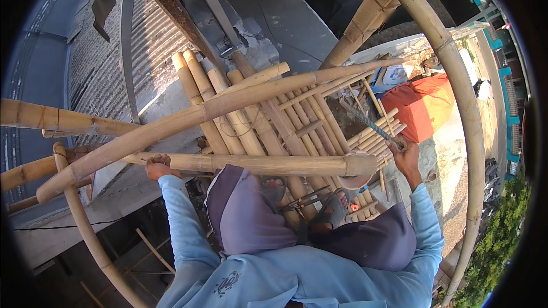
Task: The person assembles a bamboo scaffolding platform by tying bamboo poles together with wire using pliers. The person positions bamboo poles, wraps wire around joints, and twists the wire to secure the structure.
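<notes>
Pole [257, 164] lies horiz. across the person's front, long axis left–right, just above the knees and resting over the bamboo stack [257, 108]. Its cut right end, w/ a node ring, sits near mid-right; the left end runs under the big curved bamboo [188, 120].

Left hand [158, 166] is clamped on the pole near its left end, fingers wrapped over the top. So the left hand is the one on it; the right is well apart from it.

Right hand [404, 151] is closed round the handle of a saw [365, 118], up and to the right of the pole's cut end. The blade slants up-left from that hand, over the thin bamboo slats [374, 134], not touching the pole.

From the right hand, the pole end lies down and to the left, near. Blade axis runs diagonal, crossing the pole's line at an angle. Sandalled feet [334, 205] rest on the stack below the pole.
</notes>
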Available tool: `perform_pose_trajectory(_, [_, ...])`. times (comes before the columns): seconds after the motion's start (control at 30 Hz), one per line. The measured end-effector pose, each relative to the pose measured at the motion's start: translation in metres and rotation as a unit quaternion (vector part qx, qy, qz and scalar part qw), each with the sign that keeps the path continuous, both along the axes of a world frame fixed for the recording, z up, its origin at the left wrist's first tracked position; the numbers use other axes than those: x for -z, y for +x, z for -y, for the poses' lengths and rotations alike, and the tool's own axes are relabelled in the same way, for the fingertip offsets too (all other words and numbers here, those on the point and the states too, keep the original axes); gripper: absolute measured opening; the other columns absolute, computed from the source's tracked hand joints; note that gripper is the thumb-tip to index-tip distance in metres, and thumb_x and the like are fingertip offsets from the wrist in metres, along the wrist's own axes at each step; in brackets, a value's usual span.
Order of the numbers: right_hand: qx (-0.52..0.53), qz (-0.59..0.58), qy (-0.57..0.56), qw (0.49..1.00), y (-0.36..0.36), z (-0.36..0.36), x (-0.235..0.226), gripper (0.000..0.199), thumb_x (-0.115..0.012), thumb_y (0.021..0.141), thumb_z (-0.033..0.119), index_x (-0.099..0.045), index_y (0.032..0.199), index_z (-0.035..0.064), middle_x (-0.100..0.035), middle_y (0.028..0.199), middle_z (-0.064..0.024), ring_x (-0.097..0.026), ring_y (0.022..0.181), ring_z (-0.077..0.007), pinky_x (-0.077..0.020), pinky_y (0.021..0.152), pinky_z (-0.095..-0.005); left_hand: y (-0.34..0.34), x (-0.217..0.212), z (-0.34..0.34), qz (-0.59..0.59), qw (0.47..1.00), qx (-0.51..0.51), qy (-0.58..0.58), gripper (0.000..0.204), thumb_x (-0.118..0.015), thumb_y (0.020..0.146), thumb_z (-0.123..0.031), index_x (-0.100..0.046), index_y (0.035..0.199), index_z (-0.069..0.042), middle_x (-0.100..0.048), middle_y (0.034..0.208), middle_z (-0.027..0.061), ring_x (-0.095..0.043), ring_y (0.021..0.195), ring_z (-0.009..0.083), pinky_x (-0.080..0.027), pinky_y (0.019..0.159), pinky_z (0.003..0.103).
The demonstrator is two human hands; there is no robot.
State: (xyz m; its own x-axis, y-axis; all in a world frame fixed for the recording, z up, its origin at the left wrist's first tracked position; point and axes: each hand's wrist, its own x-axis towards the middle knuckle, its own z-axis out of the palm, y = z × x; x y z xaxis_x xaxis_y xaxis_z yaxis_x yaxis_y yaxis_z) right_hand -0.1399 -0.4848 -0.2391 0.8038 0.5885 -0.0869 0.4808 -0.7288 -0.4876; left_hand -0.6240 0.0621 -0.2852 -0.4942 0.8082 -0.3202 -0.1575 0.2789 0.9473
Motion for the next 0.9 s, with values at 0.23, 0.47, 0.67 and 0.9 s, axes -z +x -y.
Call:
perform_pose_trajectory(0.23, [-0.125,0.235,-0.042,0.963,0.004,-0.012,-0.022,0.026,-0.077,0.089,0.027,-0.065,0.096,0.0051,-0.068,0.081,-0.0124,-0.066,0.064,-0.0299,-0.0476,0.054,-0.0398,0.127,-0.001,0.144,-0.329,0.731,0.470,0.369,0.021,-0.051,0.103,-0.012,-0.061,0.110,0.005,-0.066,0.083,0.0170,-0.065,0.072,0.0258,-0.052,0.069,0.036])
perform_pose_trajectory(0.47, [-0.062,-0.227,0.065,0.970,0.001,-0.011,-0.029,0.028,-0.075,0.090,0.027,-0.069,0.095,0.0004,-0.058,0.061,-0.0101,-0.056,0.056,-0.0244,-0.0464,0.059,-0.0393,0.223,-0.039,0.131,-0.174,0.727,0.573,0.336,0.017,-0.050,0.102,-0.008,-0.058,0.112,0.003,-0.068,0.087,0.0166,-0.068,0.075,0.0279,-0.054,0.070,0.037])
perform_pose_trajectory(0.67, [-0.004,-0.075,-0.026,0.997,0.016,-0.015,-0.007,0.031,-0.078,0.088,0.029,-0.071,0.095,0.0000,-0.058,0.061,-0.0135,-0.057,0.061,-0.0230,-0.0464,0.061,-0.0410,0.178,0.002,0.115,0.092,0.863,0.479,0.131,0.008,-0.049,0.083,0.002,-0.056,0.080,-0.003,-0.066,0.085,0.0118,-0.055,0.063,0.0133,-0.045,0.058,0.026])
perform_pose_trajectory(0.9, [0.013,-0.138,0.125,0.983,0.051,-0.060,0.019,0.024,-0.074,0.093,0.023,-0.066,0.097,0.0001,-0.059,0.074,-0.0087,-0.053,0.070,-0.0164,-0.0458,0.067,-0.0331,0.126,-0.001,0.108,0.054,0.923,0.374,0.074,0.026,-0.071,0.091,-0.015,-0.061,0.113,-0.004,-0.068,0.099,0.0073,-0.043,0.054,0.0039,-0.034,0.049,0.020])
